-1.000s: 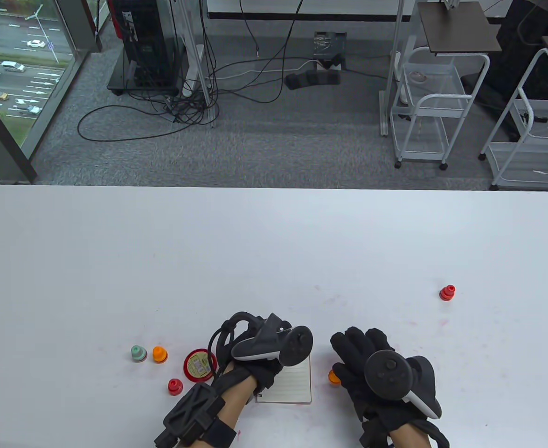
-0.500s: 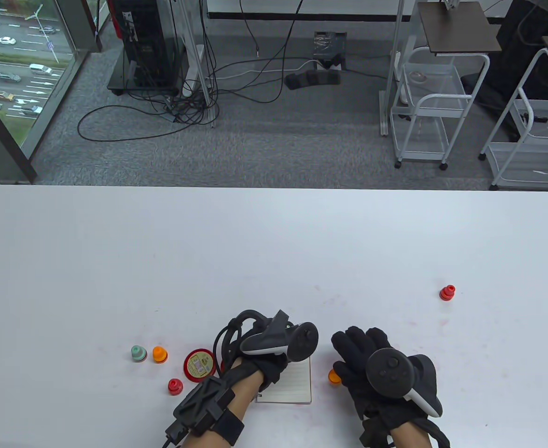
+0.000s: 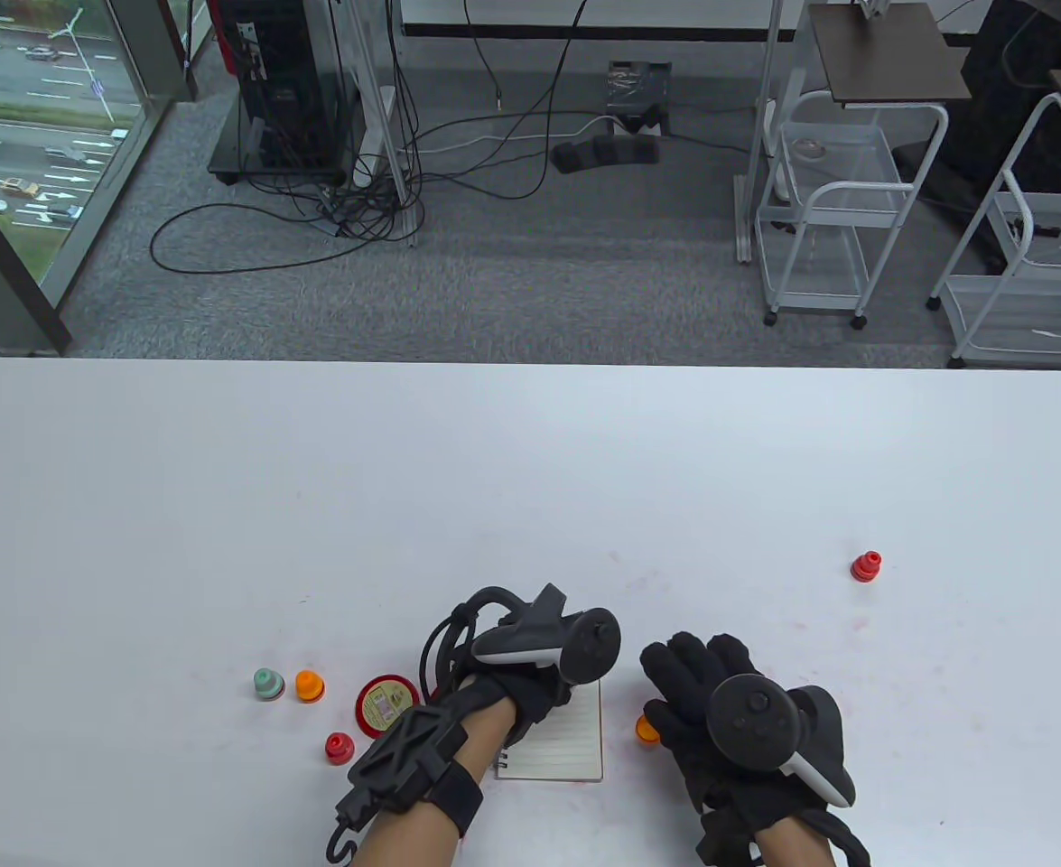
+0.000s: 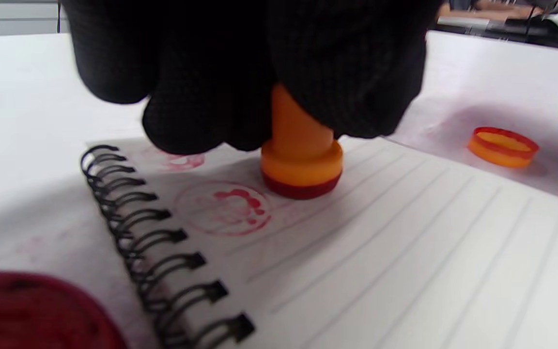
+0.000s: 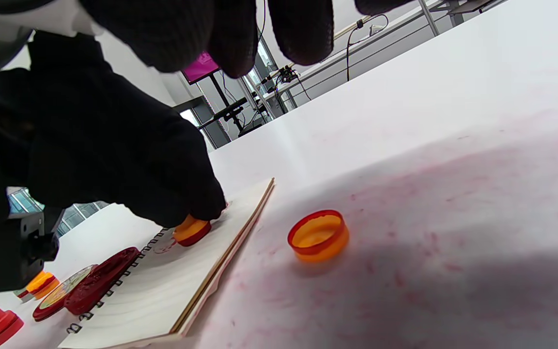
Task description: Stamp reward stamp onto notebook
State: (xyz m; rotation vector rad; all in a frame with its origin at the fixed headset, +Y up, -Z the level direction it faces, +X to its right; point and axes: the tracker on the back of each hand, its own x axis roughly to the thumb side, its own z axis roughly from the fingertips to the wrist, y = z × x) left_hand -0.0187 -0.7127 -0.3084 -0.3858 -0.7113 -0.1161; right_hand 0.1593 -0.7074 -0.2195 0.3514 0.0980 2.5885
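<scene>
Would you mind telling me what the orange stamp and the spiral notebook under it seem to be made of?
The orange stamp looks like smooth moulded plastic with a soft sheen; its dark red base may be rubber, though that is unclear. The spiral notebook shows matte white ruled paper bound by thin black wire coils, probably coated metal.

Grey carpet (image 3: 539, 289), white carts (image 3: 823, 208), window (image 3: 33, 135)
</scene>
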